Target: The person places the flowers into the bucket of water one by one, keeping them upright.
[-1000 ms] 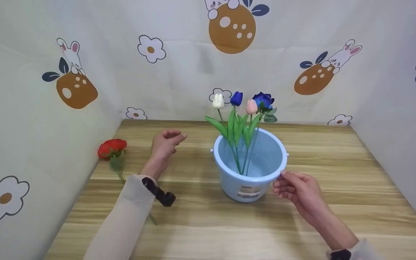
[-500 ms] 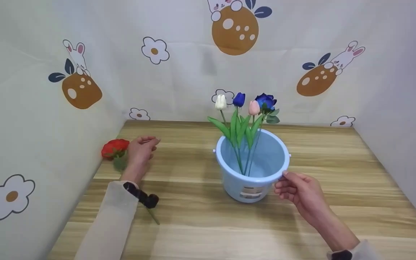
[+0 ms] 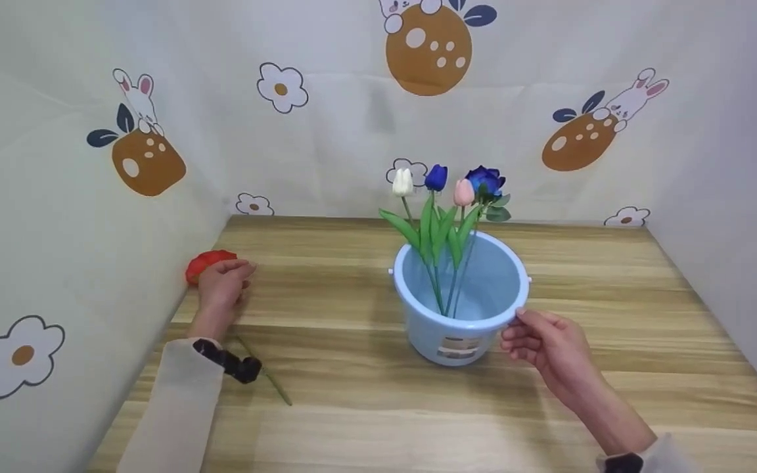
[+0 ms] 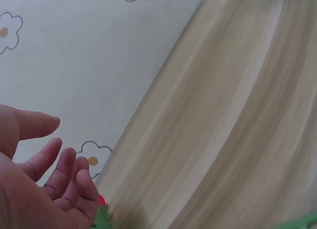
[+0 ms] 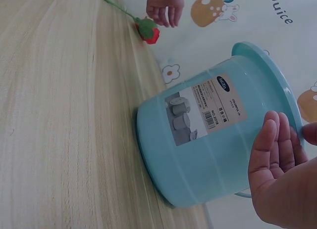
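A light blue bucket (image 3: 460, 324) stands on the table, and artificial flowers lean inside it: a white tulip (image 3: 403, 182), a blue tulip (image 3: 436, 177), a pink tulip (image 3: 464, 192) and a blue rose (image 3: 485, 180). My right hand (image 3: 549, 348) holds the bucket's rim at its near right side, thumb on the rim and fingers along the outer wall. At the left lies a red flower (image 3: 207, 264) with a green stem (image 3: 276, 384). Over it hovers my left hand (image 3: 222, 289), fingers loosely bent and holding nothing; the right wrist view shows it apart from the flower.
Pale cloth walls (image 3: 339, 131) printed with rabbits, oranges and daisies enclose the wooden table (image 3: 345, 407) at the back and both sides. The red flower's head lies close to the left wall. A printed label (image 5: 205, 110) is on the bucket's side.
My left hand has moved left, away from the bucket, and is now over the red flower, covering part of it. The right hand stays at the bucket's rim.
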`<state>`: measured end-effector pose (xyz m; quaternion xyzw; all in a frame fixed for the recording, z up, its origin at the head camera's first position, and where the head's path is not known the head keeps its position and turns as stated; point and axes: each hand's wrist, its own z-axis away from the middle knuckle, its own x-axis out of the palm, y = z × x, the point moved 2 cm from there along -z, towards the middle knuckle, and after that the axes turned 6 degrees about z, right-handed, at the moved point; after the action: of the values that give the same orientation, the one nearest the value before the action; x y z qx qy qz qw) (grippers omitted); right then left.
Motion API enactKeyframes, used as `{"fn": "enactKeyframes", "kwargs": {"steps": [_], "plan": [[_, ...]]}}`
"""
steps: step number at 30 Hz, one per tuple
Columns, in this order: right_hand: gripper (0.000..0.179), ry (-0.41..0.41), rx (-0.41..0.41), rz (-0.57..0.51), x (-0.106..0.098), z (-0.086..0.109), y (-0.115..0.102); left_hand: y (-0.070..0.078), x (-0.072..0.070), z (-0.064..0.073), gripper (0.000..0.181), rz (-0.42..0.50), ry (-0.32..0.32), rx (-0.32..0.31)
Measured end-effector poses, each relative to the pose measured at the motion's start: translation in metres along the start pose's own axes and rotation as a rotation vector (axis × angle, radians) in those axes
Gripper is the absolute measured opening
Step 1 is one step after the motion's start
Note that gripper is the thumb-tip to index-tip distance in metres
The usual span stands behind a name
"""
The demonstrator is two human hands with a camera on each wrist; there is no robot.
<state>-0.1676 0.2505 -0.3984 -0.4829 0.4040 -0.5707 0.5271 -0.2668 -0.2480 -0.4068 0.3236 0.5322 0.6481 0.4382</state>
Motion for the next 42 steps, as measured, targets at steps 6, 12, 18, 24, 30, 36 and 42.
{"fn": "enactKeyframes", "kwargs": {"steps": [6,12,18,24,30,36,42], "plan": [[0.031,-0.005,0.001,0.003,0.0,0.001,-0.001,-0.002,-0.012,-0.004,0.032,-0.151,0.069,0.05],[0.03,0.02,-0.002,0.003,0.0,0.001,-0.003,-0.004,-0.022,-0.009,0.036,-0.219,0.091,0.056],[0.031,-0.019,-0.025,0.008,0.001,0.001,-0.006,-0.013,-0.034,-0.011,0.038,-0.283,0.104,0.036],[0.031,-0.01,-0.02,0.011,0.001,0.001,-0.005,-0.022,-0.044,-0.013,0.041,-0.364,0.109,-0.024],[0.029,0.024,-0.006,0.011,0.001,0.0,-0.004,-0.027,-0.046,-0.014,0.044,-0.413,0.092,-0.044],[0.03,0.013,-0.006,0.002,0.001,0.0,-0.002,-0.034,-0.047,-0.016,0.046,-0.465,0.07,-0.069],[0.029,-0.004,-0.016,0.002,0.0,0.001,-0.001,-0.038,-0.048,-0.02,0.013,-0.475,0.066,-0.03]]}}
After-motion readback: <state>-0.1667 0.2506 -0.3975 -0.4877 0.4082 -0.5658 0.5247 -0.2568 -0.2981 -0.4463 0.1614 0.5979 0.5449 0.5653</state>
